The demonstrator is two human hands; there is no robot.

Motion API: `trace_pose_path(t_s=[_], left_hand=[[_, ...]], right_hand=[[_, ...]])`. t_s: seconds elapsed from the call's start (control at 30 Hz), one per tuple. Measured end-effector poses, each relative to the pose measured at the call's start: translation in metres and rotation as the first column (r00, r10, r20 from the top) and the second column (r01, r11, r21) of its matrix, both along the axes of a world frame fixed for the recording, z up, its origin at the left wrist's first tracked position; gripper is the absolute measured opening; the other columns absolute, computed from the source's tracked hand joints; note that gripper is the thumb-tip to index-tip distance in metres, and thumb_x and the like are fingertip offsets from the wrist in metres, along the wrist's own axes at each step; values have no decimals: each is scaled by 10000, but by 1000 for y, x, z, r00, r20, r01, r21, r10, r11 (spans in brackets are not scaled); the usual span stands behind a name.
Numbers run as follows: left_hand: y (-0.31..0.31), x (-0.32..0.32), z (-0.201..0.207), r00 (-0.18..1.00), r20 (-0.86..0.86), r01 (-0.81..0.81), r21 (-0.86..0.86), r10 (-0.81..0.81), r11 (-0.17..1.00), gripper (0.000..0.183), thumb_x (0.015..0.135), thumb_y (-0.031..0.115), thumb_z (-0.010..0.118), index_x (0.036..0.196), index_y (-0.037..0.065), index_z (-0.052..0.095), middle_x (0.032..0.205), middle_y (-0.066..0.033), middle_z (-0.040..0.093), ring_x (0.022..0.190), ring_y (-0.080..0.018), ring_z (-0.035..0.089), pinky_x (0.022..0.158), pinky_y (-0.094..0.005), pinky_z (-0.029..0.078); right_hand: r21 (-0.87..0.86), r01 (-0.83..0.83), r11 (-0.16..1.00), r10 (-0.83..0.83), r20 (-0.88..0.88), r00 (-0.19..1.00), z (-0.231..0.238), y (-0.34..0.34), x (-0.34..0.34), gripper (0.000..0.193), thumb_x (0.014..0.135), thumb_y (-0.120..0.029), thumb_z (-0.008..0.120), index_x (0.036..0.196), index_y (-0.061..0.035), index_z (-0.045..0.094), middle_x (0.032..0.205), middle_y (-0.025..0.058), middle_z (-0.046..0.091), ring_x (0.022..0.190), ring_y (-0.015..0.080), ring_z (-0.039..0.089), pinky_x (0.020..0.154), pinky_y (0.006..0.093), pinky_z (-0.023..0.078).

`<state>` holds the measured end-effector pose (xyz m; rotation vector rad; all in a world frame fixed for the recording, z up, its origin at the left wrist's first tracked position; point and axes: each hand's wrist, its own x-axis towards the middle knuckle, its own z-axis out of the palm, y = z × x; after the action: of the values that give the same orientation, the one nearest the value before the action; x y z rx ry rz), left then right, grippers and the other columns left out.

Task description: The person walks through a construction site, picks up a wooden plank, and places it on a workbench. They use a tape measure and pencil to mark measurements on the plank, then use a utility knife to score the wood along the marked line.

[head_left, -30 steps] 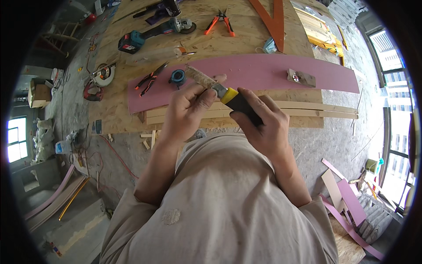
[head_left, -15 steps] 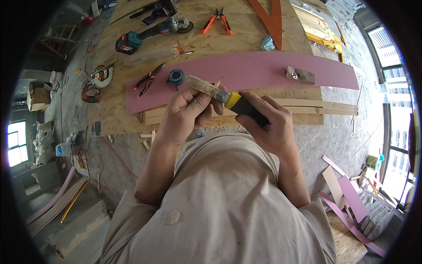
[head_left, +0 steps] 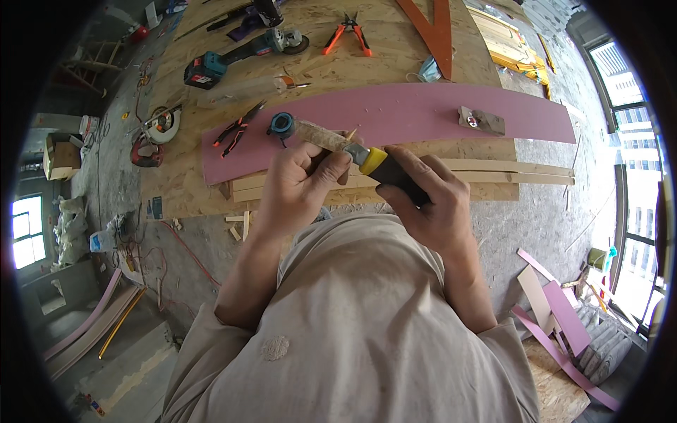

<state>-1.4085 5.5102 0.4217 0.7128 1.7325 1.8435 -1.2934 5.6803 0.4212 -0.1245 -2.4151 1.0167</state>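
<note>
Tool (head_left: 360,154), probably stiff and light, is held above the wood-chip panel (head_left: 176,185), its black handle (head_left: 393,176), the best grip, enclosed by the right hand (head_left: 434,199). Whether it is pinched by the curled left hand (head_left: 302,180) cannot be told.

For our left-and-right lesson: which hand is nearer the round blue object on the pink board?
Left. The left hand sits just below the round blue object in view; the right hand is lower and well to its right.
</note>
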Motion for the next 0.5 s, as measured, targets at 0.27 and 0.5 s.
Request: trace_pose_path(t_s=[0.27, 0.5], left_hand=[[0, 0, 2, 995, -66, -85, -166, 75, 982, 214, 954, 156, 591, 979, -50, 641, 694, 19, 564, 638, -33, 467, 581, -189, 382], [4, 1, 0, 992, -86, -95, -51, 90, 994, 227, 943, 138, 606, 821, -48, 648, 666, 16, 569, 637, -27, 464, 547, -197, 375]], right_hand=[[63, 60, 996, -57, -43, 997, 2, -3, -2, 459, 732, -241, 783, 1148, -88, 663, 722, 80, 597, 560, 234, 574, 525, 345, 469], [-10, 4, 1000, -5, -28, 1000, 2, -1, -1, 458, 734, -232, 781, 1150, -81, 660, 765, 96, 625, 589, 241, 600, 539, 349, 479]])
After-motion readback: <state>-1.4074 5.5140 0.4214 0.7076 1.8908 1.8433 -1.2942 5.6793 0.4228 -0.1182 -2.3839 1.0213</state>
